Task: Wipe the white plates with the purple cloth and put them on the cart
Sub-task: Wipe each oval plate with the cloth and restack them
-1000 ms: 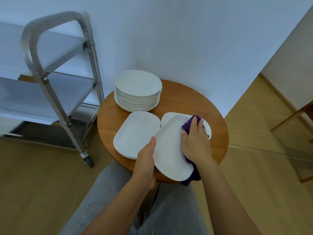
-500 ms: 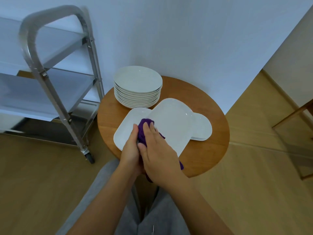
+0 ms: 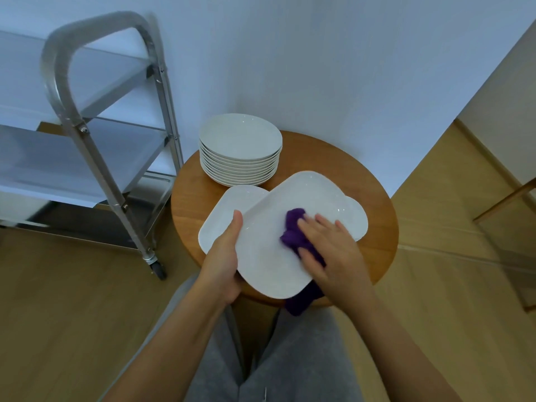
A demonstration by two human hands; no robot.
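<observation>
My left hand [image 3: 224, 262] grips the near left edge of a white oblong plate [image 3: 293, 210], thumb on top, holding it tilted above the round wooden table [image 3: 374, 198]. My right hand [image 3: 330, 250] presses the bunched purple cloth [image 3: 294, 230] onto the plate's face with straight fingers; a tail of the cloth hangs below the plate's near edge. Under the held plate lie two more oblong white plates, one on the left [image 3: 229, 210] and one on the right [image 3: 358, 219], mostly hidden. A stack of several round white plates [image 3: 240, 137] stands at the table's back left.
The steel cart [image 3: 87, 140] with flat shelves stands left of the table, its castor [image 3: 158, 268] on the wooden floor. A blue-white wall rises right behind the table. My grey-trousered legs are under the table's near edge. A wooden furniture leg [image 3: 507, 198] shows at far right.
My right hand with the cloth has slid from the plate's near left edge to its middle right. The left thumb now shows on top of the plate's rim.
</observation>
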